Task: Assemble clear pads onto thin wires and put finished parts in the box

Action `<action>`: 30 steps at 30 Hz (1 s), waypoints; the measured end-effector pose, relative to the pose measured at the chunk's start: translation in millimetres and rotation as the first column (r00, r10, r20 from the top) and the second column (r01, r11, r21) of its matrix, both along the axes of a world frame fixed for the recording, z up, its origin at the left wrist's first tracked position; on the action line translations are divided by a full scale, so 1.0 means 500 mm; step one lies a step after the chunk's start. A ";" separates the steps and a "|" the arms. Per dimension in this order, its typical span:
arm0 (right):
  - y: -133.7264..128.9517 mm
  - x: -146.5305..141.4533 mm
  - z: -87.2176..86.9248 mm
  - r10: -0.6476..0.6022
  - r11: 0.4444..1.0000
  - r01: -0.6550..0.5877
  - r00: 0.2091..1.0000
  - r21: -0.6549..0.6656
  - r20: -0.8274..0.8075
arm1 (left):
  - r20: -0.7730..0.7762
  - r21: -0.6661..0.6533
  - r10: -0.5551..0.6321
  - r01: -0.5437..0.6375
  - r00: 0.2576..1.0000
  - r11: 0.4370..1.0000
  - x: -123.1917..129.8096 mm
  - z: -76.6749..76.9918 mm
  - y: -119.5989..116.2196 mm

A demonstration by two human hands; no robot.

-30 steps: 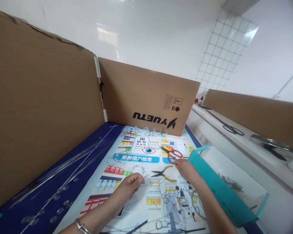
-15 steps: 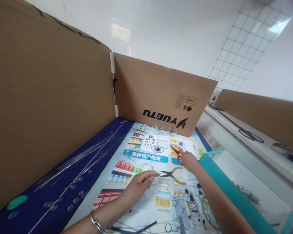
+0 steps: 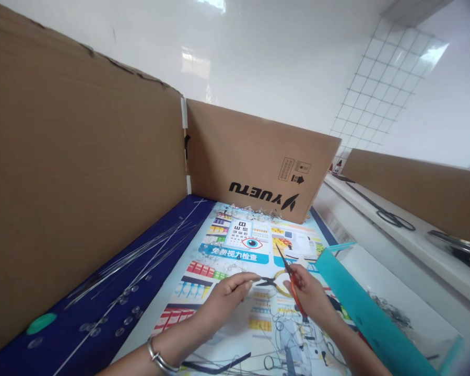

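Note:
My left hand (image 3: 232,291) is closed in a pinch over the middle of the printed mat. What it holds, if anything, is too small to make out. Just right of its fingertips lie yellow-handled pliers (image 3: 269,281), their dark jaws pointing left. My right hand (image 3: 306,286) grips a red-handled tool (image 3: 293,289) with a long, pointed dark tip aimed up and away. Whether it is scissors or pliers, I cannot tell. Below the hands spreads a tangle of thin dark wires and loops (image 3: 293,339). A strip of small clear pieces (image 3: 254,213) lies along the mat's far edge.
Cardboard panels stand at the left (image 3: 78,156) and back (image 3: 254,151). Long thin wires (image 3: 141,253) and clear round beads (image 3: 119,331) lie on the blue cloth, beside a green piece (image 3: 41,324). At right is a teal-edged box (image 3: 360,297) containing small metallic bits (image 3: 389,310).
The right hand has drawn back towards me with the red-handled tool, which now stands more upright beside the yellow-handled pliers. My left hand stays nearly in place. The view has shifted slightly.

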State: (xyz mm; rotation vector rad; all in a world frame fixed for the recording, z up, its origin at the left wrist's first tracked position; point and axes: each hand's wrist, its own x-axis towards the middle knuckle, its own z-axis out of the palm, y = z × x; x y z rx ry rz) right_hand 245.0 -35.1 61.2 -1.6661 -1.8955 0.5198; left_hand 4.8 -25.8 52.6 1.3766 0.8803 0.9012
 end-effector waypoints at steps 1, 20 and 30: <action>-0.030 -0.004 0.011 0.024 1.000 -0.025 0.995 -0.008 -0.096 | 0.011 -0.020 -0.015 0.015 1.000 1.000 0.007 0.010 -0.006; -0.256 0.095 0.086 -0.005 0.990 -0.005 0.998 0.144 0.067 | 0.049 -0.007 -0.368 0.368 0.929 0.930 0.208 0.109 -0.107; -0.290 0.167 0.049 -0.107 0.964 0.073 0.986 0.254 0.126 | 0.021 0.035 -0.454 0.453 0.891 0.891 0.296 0.126 -0.134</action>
